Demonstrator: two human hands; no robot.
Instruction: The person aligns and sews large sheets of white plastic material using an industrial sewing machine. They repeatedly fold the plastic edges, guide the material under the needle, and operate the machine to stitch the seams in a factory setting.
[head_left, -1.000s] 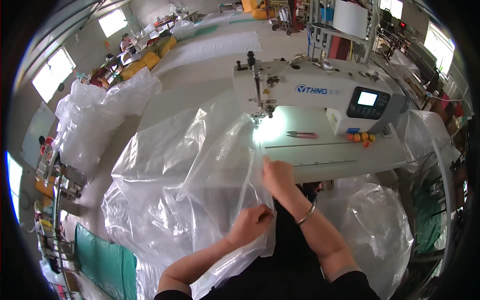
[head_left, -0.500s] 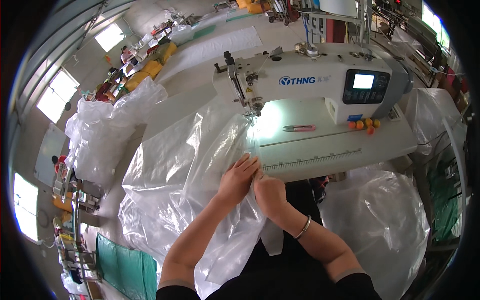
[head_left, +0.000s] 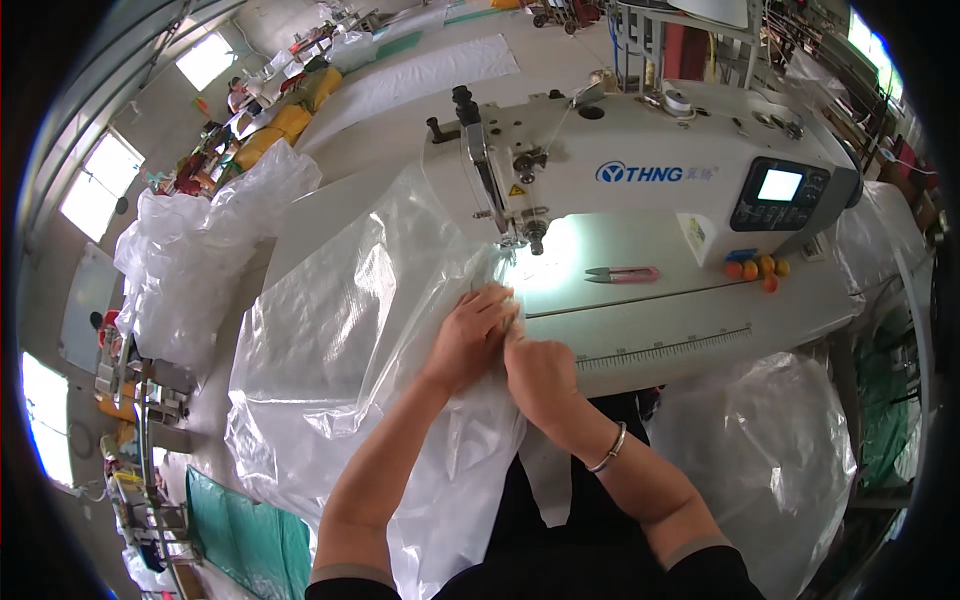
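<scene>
A clear plastic sheet (head_left: 330, 300) runs over the left of the table and down across my lap. Its right edge goes under the needle area of a white sewing machine (head_left: 560, 150), where a lamp glows. My left hand (head_left: 470, 338) is on the sheet just in front of the needle, its fingers pressed together on the edge. Right beside it, my right hand (head_left: 541, 378), with a bracelet at the wrist, is closed in a pinch on the same edge. The fingertips of both hands are partly hidden.
Pink-handled thread snips (head_left: 622, 274) lie on the table right of the needle, with several small orange fruits (head_left: 757, 268) farther right. A printed ruler (head_left: 660, 347) follows the front edge. Crumpled clear plastic (head_left: 750, 460) hangs at right; another heap (head_left: 185, 270) stands at left.
Both hands have moved a little toward the needle, carrying the sheet's edge with them. The view has shifted, so the machine appears larger and farther right.
</scene>
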